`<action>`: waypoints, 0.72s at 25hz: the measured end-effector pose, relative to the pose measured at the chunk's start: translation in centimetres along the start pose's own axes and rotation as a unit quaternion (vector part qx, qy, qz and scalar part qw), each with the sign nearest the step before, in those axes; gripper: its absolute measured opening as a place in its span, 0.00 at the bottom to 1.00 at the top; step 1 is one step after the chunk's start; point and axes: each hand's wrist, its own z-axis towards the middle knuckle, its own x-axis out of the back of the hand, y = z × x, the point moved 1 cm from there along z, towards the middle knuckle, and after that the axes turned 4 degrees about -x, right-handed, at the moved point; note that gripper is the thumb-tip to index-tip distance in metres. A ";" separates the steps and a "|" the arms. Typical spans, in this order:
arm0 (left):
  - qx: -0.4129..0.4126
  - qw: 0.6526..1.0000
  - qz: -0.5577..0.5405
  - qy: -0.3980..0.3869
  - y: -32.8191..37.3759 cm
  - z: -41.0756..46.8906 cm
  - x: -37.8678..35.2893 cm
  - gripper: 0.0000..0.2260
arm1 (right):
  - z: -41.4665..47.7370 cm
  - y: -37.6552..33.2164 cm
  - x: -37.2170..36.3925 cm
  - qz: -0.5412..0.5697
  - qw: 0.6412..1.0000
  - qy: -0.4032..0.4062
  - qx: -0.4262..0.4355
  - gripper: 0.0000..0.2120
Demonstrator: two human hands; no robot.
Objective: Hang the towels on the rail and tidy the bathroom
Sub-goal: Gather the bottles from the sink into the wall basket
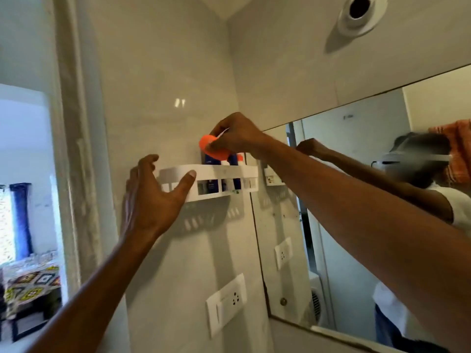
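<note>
A white slotted wall shelf [224,171] is fixed to the tiled wall beside the mirror. Dark blue bottles [210,186] with white caps stand inside it. Above the shelf's right half, my right hand [237,136] grips an orange object [211,149] with a white part at its top. My left hand [150,194] is open with spread fingers in front of the shelf's left end, thumb tip over the shelf's front wall. An orange towel [456,149] shows in the mirror, hanging behind the person.
A large mirror [356,225] covers the right wall. White switch and socket plate [225,303] sits on the tiles below the shelf. Doorway on the left opens to a room with a patterned cloth [30,278]. A round vent [359,11] is high up.
</note>
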 end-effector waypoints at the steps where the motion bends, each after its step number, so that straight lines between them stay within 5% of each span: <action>1: 0.045 0.999 -0.016 -0.015 -0.8 -0.4 -0.8 0.39 | 1.0 -0.6 -1.1 -0.035 0.998 -0.042 -0.017 0.14; 4: 0.077 0.996 -0.049 -0.001 -1.8 -1.6 -2.5 0.41 | 2.6 -1.5 -3.8 -0.122 0.979 -0.147 -0.069 0.09; 7: 0.088 0.994 -0.062 0.013 -1.9 -1.6 -3.0 0.42 | 2.7 -1.9 -5.4 -0.213 0.939 -0.251 -0.098 0.15; 10: 0.093 0.993 -0.074 0.021 -1.9 -1.5 -3.1 0.43 | 2.4 -2.0 -5.8 -0.195 0.900 -0.363 -0.143 0.14; 18: 0.072 0.994 -0.076 0.021 -2.4 -1.2 -3.2 0.41 | 3.7 -2.0 -6.0 -0.241 0.922 -0.260 -0.155 0.18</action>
